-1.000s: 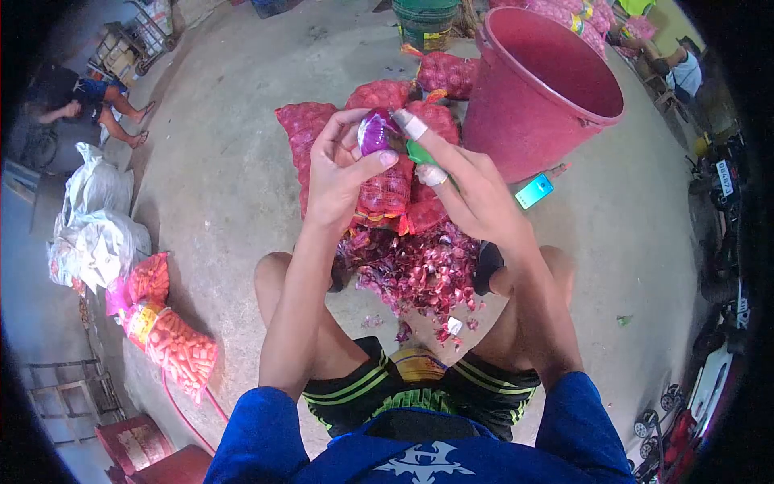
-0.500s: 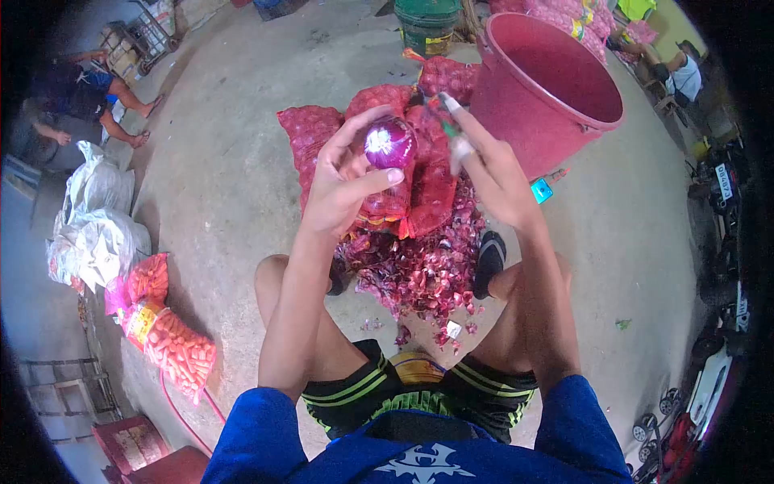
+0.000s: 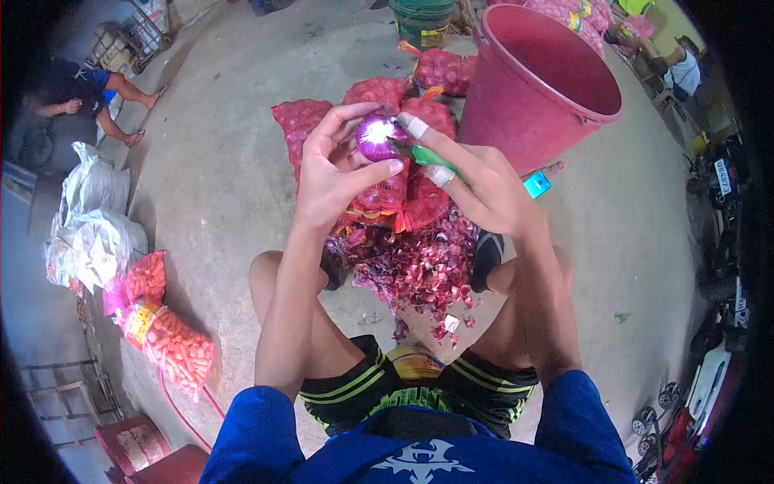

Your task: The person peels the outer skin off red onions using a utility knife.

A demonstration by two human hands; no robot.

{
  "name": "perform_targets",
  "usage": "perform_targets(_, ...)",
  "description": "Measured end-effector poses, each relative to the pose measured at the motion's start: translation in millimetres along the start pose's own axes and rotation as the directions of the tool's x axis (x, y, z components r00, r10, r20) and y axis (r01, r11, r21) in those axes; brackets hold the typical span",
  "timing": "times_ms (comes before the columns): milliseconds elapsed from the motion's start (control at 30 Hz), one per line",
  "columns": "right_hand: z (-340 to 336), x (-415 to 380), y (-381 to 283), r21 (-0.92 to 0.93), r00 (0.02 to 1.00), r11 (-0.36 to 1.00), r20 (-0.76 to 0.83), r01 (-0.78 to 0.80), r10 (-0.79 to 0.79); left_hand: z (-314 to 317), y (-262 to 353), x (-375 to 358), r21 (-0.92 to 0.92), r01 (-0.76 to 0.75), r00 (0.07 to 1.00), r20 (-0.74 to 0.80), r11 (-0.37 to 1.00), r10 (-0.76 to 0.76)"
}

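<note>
A shiny purple onion [image 3: 376, 139] sits in the fingers of my left hand [image 3: 334, 165], held up in front of my chest. My right hand [image 3: 484, 181], with whitish wraps on two fingers, grips a small knife by its green handle [image 3: 435, 160]. Its blade is mostly hidden and points at the onion's right side, with my fingertips right beside the onion. Below my hands, red mesh sacks of onions [image 3: 302, 129] stand on the floor. Loose onion skins [image 3: 423, 266] are heaped between my feet.
A large red tub [image 3: 516, 113] stands at the right behind the sacks, near a lit phone [image 3: 537, 185]. A green bucket [image 3: 419, 22] is farther back. At left are white sacks [image 3: 101, 242] and a bag of carrots [image 3: 173, 347]. Other people sit at far left and far right.
My right hand has come left and down, bringing the knife against the onion. The onion has shifted slightly left in my left hand.
</note>
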State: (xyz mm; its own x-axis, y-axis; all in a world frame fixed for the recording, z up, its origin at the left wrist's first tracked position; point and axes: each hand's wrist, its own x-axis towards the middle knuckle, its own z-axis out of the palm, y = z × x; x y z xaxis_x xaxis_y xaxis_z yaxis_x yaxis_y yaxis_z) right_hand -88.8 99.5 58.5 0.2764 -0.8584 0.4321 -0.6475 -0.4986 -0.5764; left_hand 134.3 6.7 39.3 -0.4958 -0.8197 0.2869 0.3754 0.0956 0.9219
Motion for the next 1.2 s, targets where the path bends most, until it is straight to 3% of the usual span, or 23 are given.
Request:
perform_targets(133, 5.7, 3.8, 5.4, 0.034, 0.995, 0.997, -0.065, 0.074, -0.071, -1.8, -1.0, -0.3, 0.01, -0.005, 1.0, 0.024, 1.0, 0.005)
perform_targets(233, 7.8, 6.2, 11.7, -0.021, 0.974, 0.994, -0.199, 0.11, -0.112, -3.6, -3.5, -1.4, -0.025, -0.005, 0.998, 0.063, 1.0, 0.006)
perform_targets(300, 1.1, 5.5, 8.6, 0.12, 0.985, 0.988, -0.127, -0.1, 0.115, -2.6, -4.3, 0.4, -0.062, -0.011, 0.995, 0.096, 0.998, 0.017)
perform_targets(433, 8.9, 5.5, 7.4, 0.221, 0.986, 0.97, -0.109, -0.103, 0.13, 0.4, -8.1, -2.1, -0.222, 0.045, 0.997, 0.073, 0.974, -0.029)
perform_targets(467, 18.6, 7.8, 11.1, 0.185, 0.977, 0.982, -0.215, 0.035, 0.006, 1.0, -9.9, -2.1, -0.253, 0.075, 0.996, 0.067, 0.965, -0.06)
perform_targets(533, 20.9, 9.7, 9.8, 0.137, 0.942, 0.977, -0.316, 0.164, -0.114, 2.3, -13.6, -2.0, -0.226, 0.08, 0.996, 0.06, 0.971, -0.068)
perform_targets(600, 9.4, 6.4, 8.2, 0.219, 0.963, 0.968, -0.209, -0.125, 0.171, 3.1, -13.7, -2.5, -0.202, 0.087, 0.996, 0.055, 0.975, -0.077)
perform_targets(633, 7.2, 5.1, 14.2, 0.219, 0.962, 0.968, -0.211, -0.127, 0.174, 3.2, -12.1, -3.5, -0.249, 0.057, 0.997, 0.059, 0.967, -0.043)
perform_targets(700, 4.3, 4.7, 28.8, 0.203, 0.911, 0.913, -0.149, -0.353, 0.386, 4.0, -9.0, -4.7, -0.294, 0.027, 0.998, 0.063, 0.955, -0.009)
perform_targets(800, 0.9, 1.4, 29.2, 0.266, 0.891, 0.865, -0.041, -0.426, 0.452, 0.8, -5.7, -3.1, -0.361, 0.062, 0.998, 0.008, 0.931, -0.063)
perform_targets(900, 4.3, -2.1, 4.9, 0.317, 0.946, 0.906, -0.072, -0.28, 0.317, 2.0, -11.4, -0.4, -0.156, -0.039, 0.987, -0.158, 0.987, 0.014)
perform_targets(1000, 11.8, -2.3, -10.0, 0.249, 0.981, 0.952, -0.027, -0.178, 0.19, 3.9, -12.4, 1.5, -0.046, -0.104, 0.971, -0.222, 0.994, 0.092)
perform_targets(1033, 21.3, -2.6, -10.8, 0.276, 0.986, 0.953, -0.077, -0.124, 0.15, 2.9, -14.0, 2.3, -0.043, -0.102, 0.971, -0.222, 0.994, 0.09)
perform_targets(1100, 25.7, -0.9, -11.7, 0.228, 0.987, 0.966, -0.075, -0.124, 0.145, 3.6, -18.2, 4.8, 0.009, -0.173, 0.959, -0.227, 0.985, 0.171)
perform_targets(1200, 31.9, 2.0, -11.0, 0.153, 0.988, 0.984, -0.107, -0.094, 0.111, 6.2, -21.5, 5.7, 0.025, -0.178, 0.939, -0.294, 0.984, 0.177)
